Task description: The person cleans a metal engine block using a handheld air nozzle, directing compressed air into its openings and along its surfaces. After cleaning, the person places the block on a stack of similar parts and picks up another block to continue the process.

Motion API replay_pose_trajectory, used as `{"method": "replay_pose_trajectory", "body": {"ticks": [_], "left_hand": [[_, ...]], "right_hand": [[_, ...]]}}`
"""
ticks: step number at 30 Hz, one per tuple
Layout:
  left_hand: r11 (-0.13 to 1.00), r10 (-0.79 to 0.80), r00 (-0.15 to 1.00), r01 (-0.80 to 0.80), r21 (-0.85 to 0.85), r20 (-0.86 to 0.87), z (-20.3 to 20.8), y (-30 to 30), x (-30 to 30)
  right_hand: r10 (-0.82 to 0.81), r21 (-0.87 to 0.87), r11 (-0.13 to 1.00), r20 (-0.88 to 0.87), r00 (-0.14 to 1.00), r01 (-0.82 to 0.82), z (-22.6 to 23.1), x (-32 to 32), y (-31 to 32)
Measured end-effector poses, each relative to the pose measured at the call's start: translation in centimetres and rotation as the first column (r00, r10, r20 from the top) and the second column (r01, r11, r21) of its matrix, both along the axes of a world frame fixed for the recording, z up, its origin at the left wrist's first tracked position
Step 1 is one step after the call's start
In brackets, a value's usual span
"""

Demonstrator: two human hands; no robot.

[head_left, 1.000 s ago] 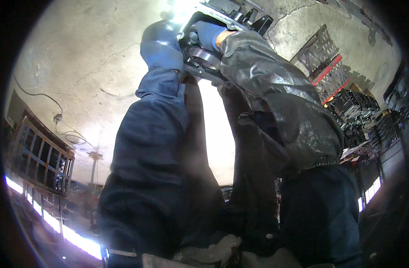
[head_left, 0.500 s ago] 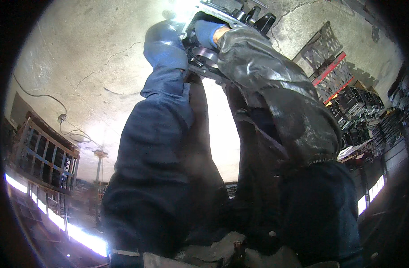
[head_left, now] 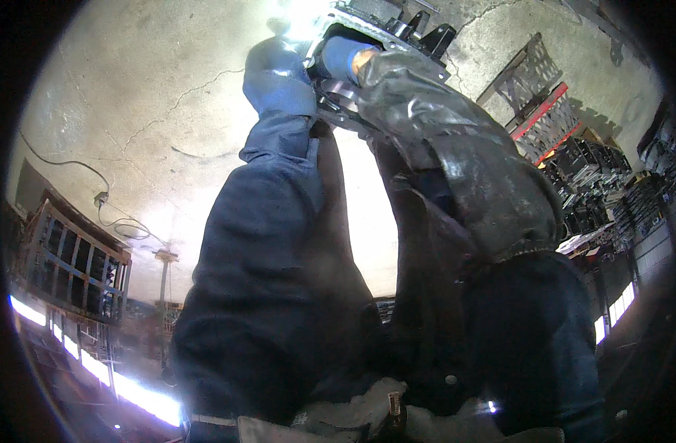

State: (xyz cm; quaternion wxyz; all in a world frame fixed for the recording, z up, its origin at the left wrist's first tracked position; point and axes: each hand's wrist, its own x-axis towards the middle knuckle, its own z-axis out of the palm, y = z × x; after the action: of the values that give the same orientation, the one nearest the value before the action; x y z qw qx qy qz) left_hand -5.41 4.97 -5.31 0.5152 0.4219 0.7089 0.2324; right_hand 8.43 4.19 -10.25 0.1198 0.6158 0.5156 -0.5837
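At the top of the view, my left hand (head_left: 279, 80), in a blue glove, is against the left edge of a dark metal frame (head_left: 382, 35). It looks rounded and closed, but strong glare and the glove's bulk hide its fingertips. My right hand (head_left: 339, 57), also blue-gloved, reaches inside the frame's opening and appears bunched up; what it grips is hidden. Just below it, a shiny curved metal band (head_left: 342, 91) shows. Black upright lugs (head_left: 435, 38) stick up at the frame's far right. A dark, glossy sleeve covers my right forearm.
The floor is cracked concrete (head_left: 161, 81). To the right lie perforated metal panels (head_left: 534, 88) with a red bar (head_left: 541, 111), beside stacked dark metal parts (head_left: 593, 177). At left are a cable (head_left: 79, 158) and a barred metal rack (head_left: 76, 251).
Both hands stay at the frame. My left hand and forearm show slightly farther right and lower, while the right sleeve has shifted a little; the whole view has moved slightly.
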Motion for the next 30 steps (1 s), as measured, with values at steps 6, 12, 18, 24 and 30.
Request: {"method": "replay_pose_trajectory", "body": {"ticks": [6, 12, 18, 24, 30], "left_hand": [[0.998, 0.009, 1.0, -0.011, 0.058, 0.03, 0.6, 0.4, 0.5], [0.991, 0.12, 0.991, -0.115, -0.069, 0.063, 2.0, 0.7, 1.5], [0.998, 0.059, 0.998, -0.06, -0.031, -0.027, 2.7, 1.0, 1.4], [0.99, 0.137, 0.989, -0.134, -0.047, 0.058, 2.5, 0.5, 1.6], [1.0, -0.002, 0.997, 0.0, -0.029, -0.075, 2.0, 0.8, 0.9]], "right_hand": [[0.018, -0.009, 1.0, 0.026, 0.999, -0.018, -0.3, -0.3, -0.1], [0.025, -0.047, 0.999, 0.057, 0.998, -0.023, -0.7, -0.5, -0.5], [0.039, -0.06, 0.998, 0.09, 0.995, -0.033, -0.5, -0.6, -0.3], [0.035, -0.063, 0.998, 0.128, 0.991, -0.027, -1.2, -0.7, -0.6], [-0.034, -0.066, 0.997, 0.22, 0.975, 0.049, 1.8, -1.7, 0.4]]}}
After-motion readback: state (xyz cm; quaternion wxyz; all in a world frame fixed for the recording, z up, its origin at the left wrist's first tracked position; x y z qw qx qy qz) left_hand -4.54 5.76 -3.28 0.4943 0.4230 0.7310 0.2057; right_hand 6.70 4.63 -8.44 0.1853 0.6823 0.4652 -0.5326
